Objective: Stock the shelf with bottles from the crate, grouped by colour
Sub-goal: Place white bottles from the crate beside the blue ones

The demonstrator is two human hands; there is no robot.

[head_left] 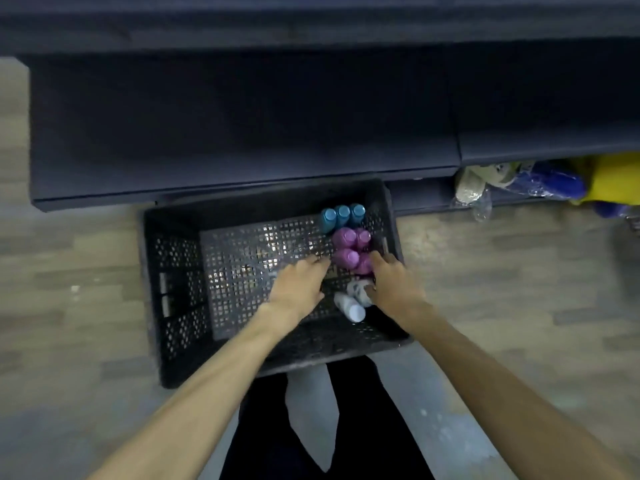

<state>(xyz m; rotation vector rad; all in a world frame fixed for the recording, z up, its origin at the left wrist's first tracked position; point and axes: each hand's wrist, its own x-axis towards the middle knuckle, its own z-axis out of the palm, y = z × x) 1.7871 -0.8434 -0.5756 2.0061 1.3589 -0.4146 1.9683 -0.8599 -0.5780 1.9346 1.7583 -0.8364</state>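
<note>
Standing over a black perforated crate (pixel 180 278) on the wood-pattern floor (pixel 69 271), the person reaches both bare arms down into it. Its left half is bare mesh with plenty of open room; every bottle is crowded against the right wall. The dark shelf (pixel 242 133) spans the far side, its front lip overhanging the crate's far rim, and its top looks unoccupied across the left and middle.

Moving right, the left hand (pixel 298 285) lies palm down over the crate's bottom, fingers (pixel 317 262) loosely spread and closed on nothing, their tips just beside the purple bottles (pixel 346 249). Those stand upright in a tight cluster, with three blue bottles (pixel 342 216) in a row beyond them at the far right corner. Nearer, two white bottles (pixel 351 306) lie tipped between the hands.

The right hand (pixel 391 278) sits at the right wall, fingers curled against the purple cluster and thumb touching a white bottle; whether it has a firm grip I cannot tell. Farther right, bagged goods (pixel 519 183) lie under a neighbouring shelf.
</note>
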